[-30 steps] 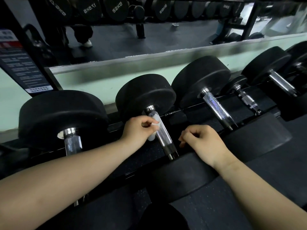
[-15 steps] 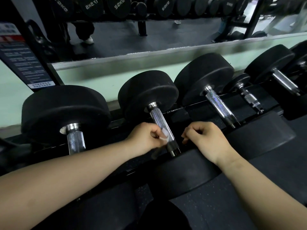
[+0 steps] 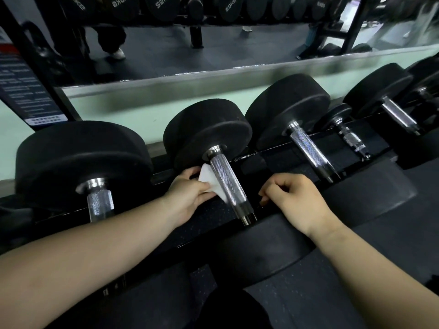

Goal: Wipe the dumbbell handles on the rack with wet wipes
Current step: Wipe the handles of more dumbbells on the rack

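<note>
Several black dumbbells lie in a row on a black rack [image 3: 280,157], chrome handles pointing toward me. My left hand [image 3: 187,193] holds a white wet wipe [image 3: 211,180] pressed against the left side of the middle dumbbell's knurled handle [image 3: 229,184]. My right hand [image 3: 297,198] rests loosely curled on the rack's front rail, just right of that handle, holding nothing. Other handles show to the left [image 3: 99,203] and to the right [image 3: 311,154]. The near ends of the dumbbells sit under my forearms.
A mirror [image 3: 213,43] behind the rack reflects more dumbbells, the gym floor and a person's legs. A pale green wall strip [image 3: 142,112] runs below it. A dark notice board [image 3: 21,91] leans at the left. Smaller dumbbells [image 3: 351,136] lie at the right.
My left hand has slid from the handle's near end back toward the weight head, and the wipe now shows unfolded beside the handle. My right hand has barely moved.
</note>
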